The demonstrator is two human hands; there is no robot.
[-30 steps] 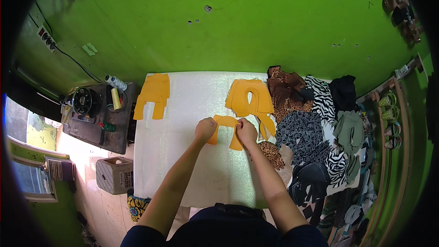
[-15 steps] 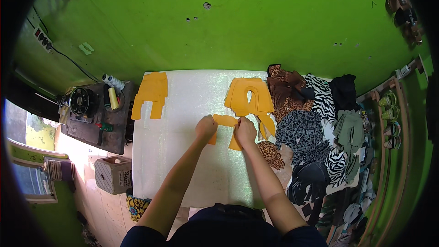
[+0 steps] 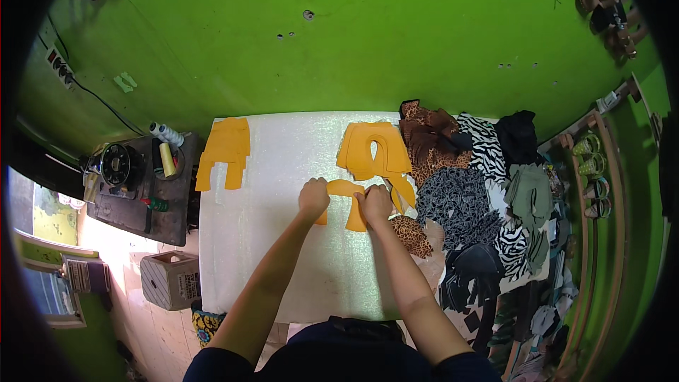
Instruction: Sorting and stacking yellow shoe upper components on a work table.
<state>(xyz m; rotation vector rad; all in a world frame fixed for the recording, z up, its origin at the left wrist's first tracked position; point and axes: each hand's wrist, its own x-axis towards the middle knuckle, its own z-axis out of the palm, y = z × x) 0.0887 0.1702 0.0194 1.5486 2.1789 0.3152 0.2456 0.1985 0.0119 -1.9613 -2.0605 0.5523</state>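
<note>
Between my hands, above the white table [image 3: 283, 276], is a yellow arch-shaped cut piece [image 3: 344, 187] of what looks like fabric or soft leather. My left hand [image 3: 313, 199] is closed on its left side, and my right hand [image 3: 375, 204] pinches it on the right. One leg of the piece hangs beside my right hand; most of the other is hidden behind my left. Just beyond my right hand lies a stack of yellow U-shaped pieces [image 3: 353, 148], with loose yellow strips [image 3: 402, 187] at its near edge. Another group of yellow pieces [image 3: 226, 145] rests at the table's far left corner.
Heaped along the right are leopard-print pieces [image 3: 431, 159], zebra-print pieces [image 3: 488, 145], grey patterned pieces [image 3: 456, 205] and black pieces [image 3: 474, 276]. A dark side table [image 3: 173, 209] with thread cones [image 3: 170, 134] stands left, near a grey stool [image 3: 170, 286]. A shoe rack [image 3: 619, 240] lines the right wall.
The whole view has shifted slightly. The held yellow piece now bows upward along its top edge, where it was flatter before. Both hands keep their hold on it.
</note>
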